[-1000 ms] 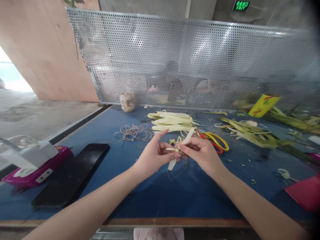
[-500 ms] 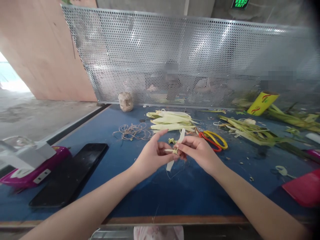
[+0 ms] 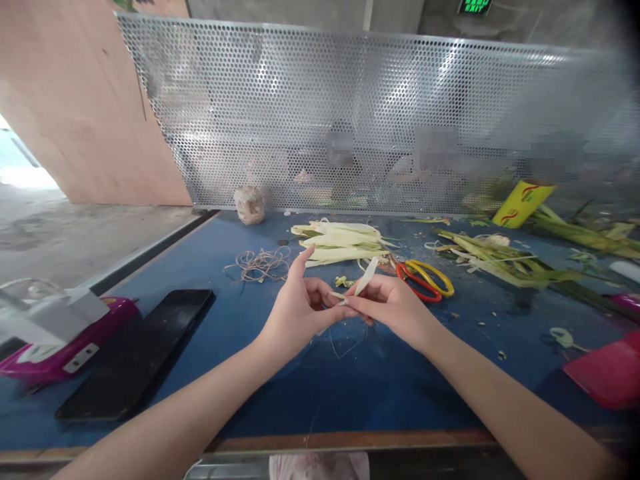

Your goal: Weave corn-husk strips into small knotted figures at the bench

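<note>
Pale leaf strip (image 3: 367,275) sits between both hands, up in the air over the near middle of the blue table (image 3: 350,393). The left hand (image 3: 295,313) pinches the low end of it with thumb and bent fingers, while its first finger sticks straight up. The right hand (image 3: 395,307) is curled almost shut and pinches the strip too, with the top end poking up past its fingers. The two hands touch each other at the pinch.

It looks like the strip is being bent or folded at that spot. I think this kind of work needs a soft, steady pinch from both hands, because the strip is thin and could tear or slip.

Just past the hands, on the far side, lies a pile of pale leaves (image 3: 340,241). Red and yellow scissors (image 3: 425,280) lie just to the right of it. Loose string (image 3: 260,265) lies to the left of the pile. A black phone (image 3: 140,347) lies on the near left. Long green stalks (image 3: 500,263) lie far to the right.
</note>
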`<state>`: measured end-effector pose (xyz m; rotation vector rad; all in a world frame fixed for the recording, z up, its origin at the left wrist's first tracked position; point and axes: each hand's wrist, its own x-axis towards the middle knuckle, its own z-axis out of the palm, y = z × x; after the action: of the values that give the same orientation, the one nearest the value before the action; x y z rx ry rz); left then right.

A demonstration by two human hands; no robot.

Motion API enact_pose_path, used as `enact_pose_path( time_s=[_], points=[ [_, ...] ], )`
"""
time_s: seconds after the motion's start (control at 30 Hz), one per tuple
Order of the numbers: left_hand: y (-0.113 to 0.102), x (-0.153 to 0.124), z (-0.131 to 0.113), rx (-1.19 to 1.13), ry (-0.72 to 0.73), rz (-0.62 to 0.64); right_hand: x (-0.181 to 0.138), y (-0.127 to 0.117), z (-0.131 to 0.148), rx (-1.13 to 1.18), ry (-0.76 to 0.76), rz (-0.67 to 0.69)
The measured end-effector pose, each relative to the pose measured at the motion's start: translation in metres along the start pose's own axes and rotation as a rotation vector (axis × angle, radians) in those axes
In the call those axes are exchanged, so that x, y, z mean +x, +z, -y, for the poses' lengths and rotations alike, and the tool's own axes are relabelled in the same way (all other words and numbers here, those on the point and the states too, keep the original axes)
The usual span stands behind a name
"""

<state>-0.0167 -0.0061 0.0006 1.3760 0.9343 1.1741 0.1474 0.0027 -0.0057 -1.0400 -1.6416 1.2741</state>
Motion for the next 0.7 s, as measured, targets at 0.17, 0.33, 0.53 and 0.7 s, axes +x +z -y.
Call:
enact_pose_path(
  time_s=[0.17, 0.33, 0.53, 0.7],
  points=[
    [-0.0008, 0.0012, -0.002, -0.029, -0.025, 0.044, 0.0015, -0.0011, -0.0027, 0.084, -0.033, -0.037],
    [-0.0016, 0.0002, -0.0018, 0.068, 0.109, 0.025, 0.0037, 0.0008, -0.006, 0.19, 0.103, 0.137],
    [-0.003, -0.0001, -0.0025, 0.21, 0.132, -0.056, 0.0024, -0.0023, -0.0002, -0.078, 0.007, 0.061],
    [-0.0022, 0.0009, -0.0021, 0.136, 0.047, -0.029, 0.0006, 0.0009, 0.0003, -0.067, -0.021, -0.037]
  ],
)
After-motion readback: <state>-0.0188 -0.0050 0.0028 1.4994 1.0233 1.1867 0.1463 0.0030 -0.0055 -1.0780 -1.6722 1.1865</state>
